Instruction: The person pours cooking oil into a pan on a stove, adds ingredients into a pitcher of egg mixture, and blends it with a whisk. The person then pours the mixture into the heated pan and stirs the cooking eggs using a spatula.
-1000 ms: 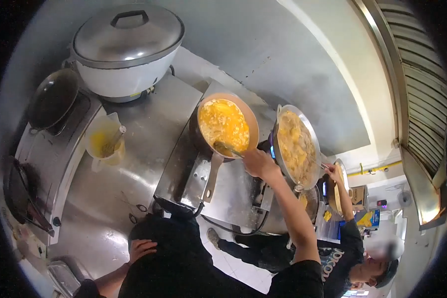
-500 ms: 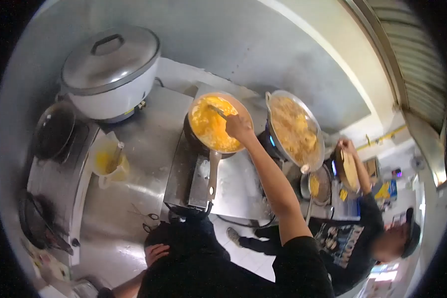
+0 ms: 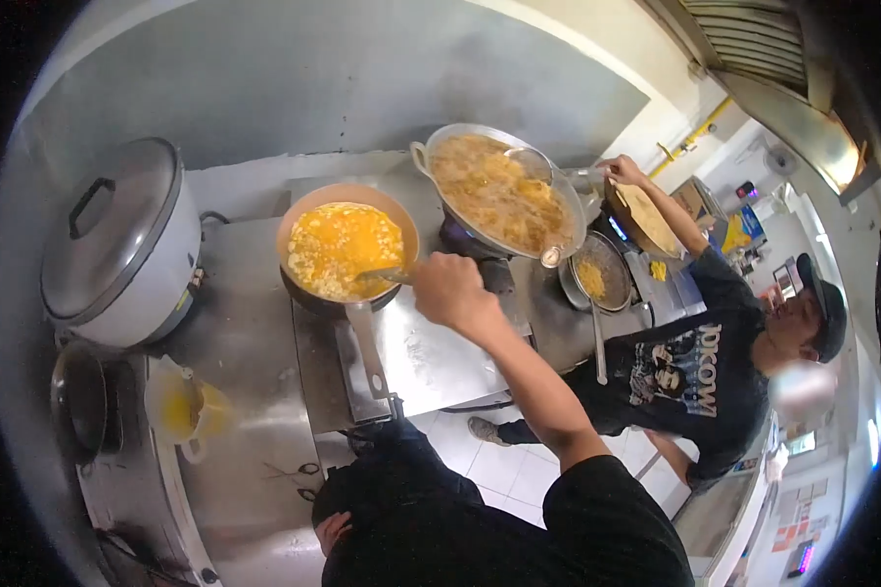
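Note:
My right hand [image 3: 453, 293] is closed around a thin grey metal utensil [image 3: 387, 275], its far end dipping into the egg. The beaten egg [image 3: 347, 235], yellow with whitish set curds, fills a frying pan [image 3: 290, 217] on the stove. The pan's long handle [image 3: 367, 347] points towards me, with no hand on it. My left hand [image 3: 335, 533] rests against the dark clothing at my waist; its visible fingers lie flat, holding nothing, and the rest of it is hidden.
A large pan of bubbling oil [image 3: 504, 196] with frying food stands right of the egg pan. Beyond it is a strainer [image 3: 602, 274]; a co-worker [image 3: 680, 377] reaches across there. Left are a rice cooker [image 3: 117, 245], a jug [image 3: 191, 406] and scissors [image 3: 306, 479].
The view has turned right. My right hand has drawn the utensil from the pan's far side to its near right edge. The egg looks more set. My left hand is more hidden.

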The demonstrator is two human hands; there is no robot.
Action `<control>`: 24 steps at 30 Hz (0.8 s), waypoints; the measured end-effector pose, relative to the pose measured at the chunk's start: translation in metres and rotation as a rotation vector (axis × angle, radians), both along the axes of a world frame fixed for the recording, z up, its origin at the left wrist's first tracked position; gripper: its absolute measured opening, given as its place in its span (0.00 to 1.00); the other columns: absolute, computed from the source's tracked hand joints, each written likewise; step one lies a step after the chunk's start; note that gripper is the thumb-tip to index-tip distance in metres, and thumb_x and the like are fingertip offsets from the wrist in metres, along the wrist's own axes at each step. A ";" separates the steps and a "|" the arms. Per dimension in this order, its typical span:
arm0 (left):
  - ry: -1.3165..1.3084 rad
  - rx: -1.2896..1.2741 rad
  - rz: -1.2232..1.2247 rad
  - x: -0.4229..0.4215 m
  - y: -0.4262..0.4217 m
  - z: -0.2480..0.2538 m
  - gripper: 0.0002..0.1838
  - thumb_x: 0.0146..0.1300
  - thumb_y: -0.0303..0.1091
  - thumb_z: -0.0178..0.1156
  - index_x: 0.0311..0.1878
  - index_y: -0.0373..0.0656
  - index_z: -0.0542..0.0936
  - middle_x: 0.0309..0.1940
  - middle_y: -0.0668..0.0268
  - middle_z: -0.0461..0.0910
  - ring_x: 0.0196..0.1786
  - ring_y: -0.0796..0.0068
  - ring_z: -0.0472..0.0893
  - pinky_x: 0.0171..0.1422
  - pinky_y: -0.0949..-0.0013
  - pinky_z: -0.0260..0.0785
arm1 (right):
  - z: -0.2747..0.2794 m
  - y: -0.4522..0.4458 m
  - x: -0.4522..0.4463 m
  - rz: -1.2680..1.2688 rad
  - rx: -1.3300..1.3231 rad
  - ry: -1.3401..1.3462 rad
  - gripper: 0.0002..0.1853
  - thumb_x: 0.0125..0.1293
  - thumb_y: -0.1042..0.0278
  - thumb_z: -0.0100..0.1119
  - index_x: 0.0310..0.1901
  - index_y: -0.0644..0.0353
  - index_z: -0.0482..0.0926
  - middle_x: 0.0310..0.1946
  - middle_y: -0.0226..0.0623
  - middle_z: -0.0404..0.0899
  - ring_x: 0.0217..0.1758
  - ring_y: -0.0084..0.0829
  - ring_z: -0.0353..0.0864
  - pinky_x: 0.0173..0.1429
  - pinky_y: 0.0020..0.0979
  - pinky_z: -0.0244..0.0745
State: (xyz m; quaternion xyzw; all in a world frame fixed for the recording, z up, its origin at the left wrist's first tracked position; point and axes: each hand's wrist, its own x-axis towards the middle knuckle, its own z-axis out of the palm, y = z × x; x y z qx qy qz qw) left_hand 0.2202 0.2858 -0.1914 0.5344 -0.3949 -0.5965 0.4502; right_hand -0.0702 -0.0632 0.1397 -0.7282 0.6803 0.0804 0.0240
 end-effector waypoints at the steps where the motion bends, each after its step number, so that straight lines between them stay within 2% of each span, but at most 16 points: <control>1: -0.067 -0.061 -0.077 0.004 -0.001 0.000 0.27 0.65 0.39 0.56 0.60 0.30 0.64 0.53 0.44 0.74 0.58 0.55 0.77 0.56 0.58 0.75 | -0.015 -0.003 0.000 0.031 0.007 0.080 0.09 0.57 0.69 0.56 0.34 0.60 0.84 0.33 0.46 0.84 0.38 0.41 0.86 0.39 0.38 0.80; 2: -0.112 -0.109 -0.128 0.006 -0.007 -0.001 0.27 0.65 0.39 0.56 0.60 0.30 0.64 0.53 0.44 0.75 0.57 0.55 0.77 0.56 0.58 0.75 | -0.028 -0.008 0.000 0.062 0.008 0.162 0.10 0.59 0.67 0.55 0.36 0.59 0.84 0.33 0.45 0.84 0.38 0.41 0.86 0.39 0.38 0.80; 4: -0.156 -0.151 -0.191 0.011 -0.012 -0.001 0.26 0.65 0.39 0.56 0.59 0.30 0.65 0.52 0.44 0.75 0.57 0.55 0.77 0.56 0.58 0.75 | -0.056 -0.017 0.004 0.048 -0.076 0.066 0.08 0.56 0.67 0.60 0.36 0.54 0.85 0.35 0.40 0.85 0.41 0.34 0.86 0.40 0.32 0.80; 6: -0.177 -0.177 -0.229 0.012 -0.021 0.000 0.26 0.65 0.39 0.56 0.59 0.30 0.65 0.52 0.45 0.75 0.56 0.55 0.77 0.55 0.58 0.75 | -0.071 -0.031 0.011 0.069 -0.080 0.037 0.08 0.57 0.66 0.60 0.37 0.54 0.85 0.34 0.38 0.85 0.41 0.35 0.86 0.40 0.33 0.80; 8: -0.203 -0.194 -0.262 0.012 -0.029 0.005 0.26 0.65 0.40 0.56 0.59 0.30 0.65 0.52 0.45 0.75 0.56 0.55 0.77 0.55 0.58 0.75 | -0.079 -0.039 0.017 0.068 -0.091 -0.051 0.08 0.59 0.67 0.60 0.40 0.53 0.85 0.38 0.36 0.85 0.44 0.34 0.86 0.42 0.32 0.80; 10: -0.218 -0.217 -0.296 0.007 -0.044 0.007 0.26 0.65 0.40 0.56 0.59 0.31 0.65 0.51 0.45 0.75 0.55 0.55 0.77 0.55 0.58 0.75 | -0.102 -0.058 0.021 0.059 -0.201 -0.110 0.10 0.61 0.67 0.58 0.43 0.52 0.84 0.42 0.36 0.84 0.47 0.34 0.85 0.44 0.32 0.80; 13: -0.233 -0.255 -0.333 0.002 -0.059 0.012 0.25 0.65 0.40 0.56 0.58 0.31 0.66 0.51 0.45 0.75 0.54 0.56 0.78 0.54 0.58 0.75 | -0.113 -0.090 0.035 -0.066 -0.147 -0.165 0.11 0.62 0.67 0.56 0.45 0.53 0.83 0.46 0.36 0.83 0.49 0.36 0.84 0.45 0.31 0.80; 14: -0.241 -0.267 -0.341 0.000 -0.063 0.013 0.25 0.65 0.40 0.56 0.58 0.31 0.66 0.51 0.45 0.76 0.54 0.56 0.78 0.54 0.58 0.75 | -0.118 -0.096 0.039 -0.074 -0.151 -0.169 0.11 0.62 0.67 0.56 0.45 0.53 0.83 0.46 0.36 0.83 0.49 0.36 0.84 0.45 0.31 0.80; 16: -0.248 -0.293 -0.361 -0.005 -0.069 0.015 0.25 0.65 0.40 0.56 0.58 0.31 0.66 0.50 0.45 0.76 0.54 0.56 0.78 0.54 0.58 0.75 | -0.127 -0.109 0.043 0.019 -0.263 -0.121 0.16 0.63 0.69 0.50 0.52 0.52 0.78 0.43 0.39 0.81 0.44 0.36 0.84 0.44 0.35 0.78; 17: -0.248 -0.308 -0.369 -0.008 -0.074 0.016 0.25 0.65 0.40 0.56 0.58 0.31 0.66 0.50 0.45 0.76 0.53 0.56 0.78 0.54 0.59 0.75 | -0.130 -0.118 0.043 0.013 -0.306 -0.204 0.13 0.61 0.68 0.52 0.46 0.54 0.82 0.42 0.42 0.82 0.44 0.37 0.84 0.44 0.36 0.78; 18: -0.250 -0.316 -0.376 -0.011 -0.077 0.016 0.25 0.65 0.40 0.56 0.58 0.31 0.66 0.50 0.46 0.76 0.53 0.56 0.78 0.53 0.59 0.75 | -0.116 -0.118 0.037 0.004 -0.324 -0.200 0.13 0.61 0.68 0.52 0.46 0.54 0.82 0.42 0.42 0.82 0.44 0.37 0.84 0.44 0.36 0.78; 20: -0.254 -0.334 -0.391 -0.012 -0.082 0.017 0.25 0.65 0.40 0.56 0.57 0.31 0.67 0.49 0.46 0.76 0.52 0.56 0.78 0.53 0.59 0.75 | -0.094 -0.117 0.034 0.023 -0.152 -0.153 0.09 0.58 0.68 0.56 0.36 0.56 0.85 0.37 0.43 0.84 0.41 0.36 0.84 0.43 0.35 0.77; 24: -0.260 -0.356 -0.408 -0.014 -0.090 0.016 0.25 0.65 0.41 0.56 0.57 0.32 0.67 0.49 0.46 0.76 0.51 0.56 0.78 0.53 0.59 0.76 | -0.041 -0.089 0.019 0.059 -0.261 -0.138 0.07 0.54 0.67 0.60 0.31 0.57 0.85 0.33 0.42 0.84 0.39 0.36 0.85 0.42 0.34 0.77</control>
